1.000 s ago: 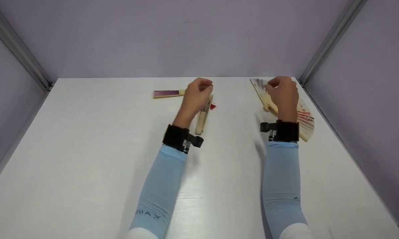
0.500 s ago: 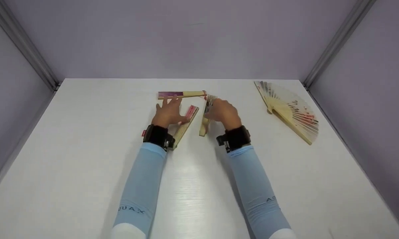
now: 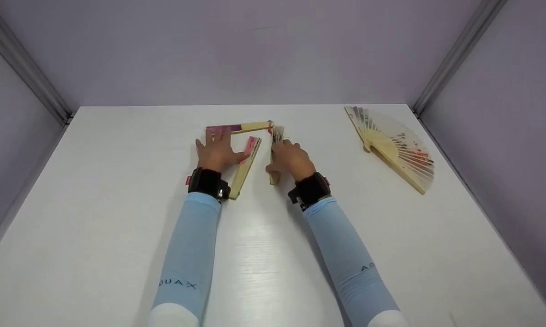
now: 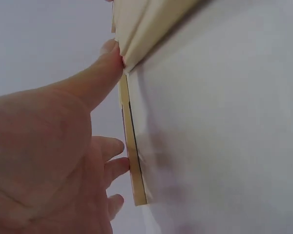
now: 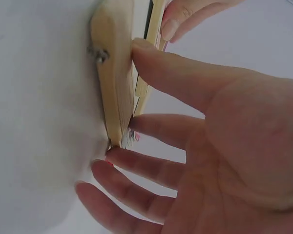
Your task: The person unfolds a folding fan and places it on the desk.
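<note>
Left hand lay flat near the middle of the head frame, fingers spread and straight, thumb pressed against the edge of a closed pink-edged fan slanting beside it; same contact seen in the left-wrist view, thumb tip against the fan's slats, other fingers relaxed, nothing grasped. Right hand just to the right, resting on a second closed fan standing on edge; in the right-wrist view thumb and fingertips touching that wooden fan near its rivet, fingers mostly straight, loosely about it rather than clenched. Above both hands, a third closed fan with a purple end, lying across, its right tip close to the second fan's top. Far off at upper right, an opened fan spread on the white table, well apart from both hands. Light blue sleeves and black wristbands on both arms.
</note>
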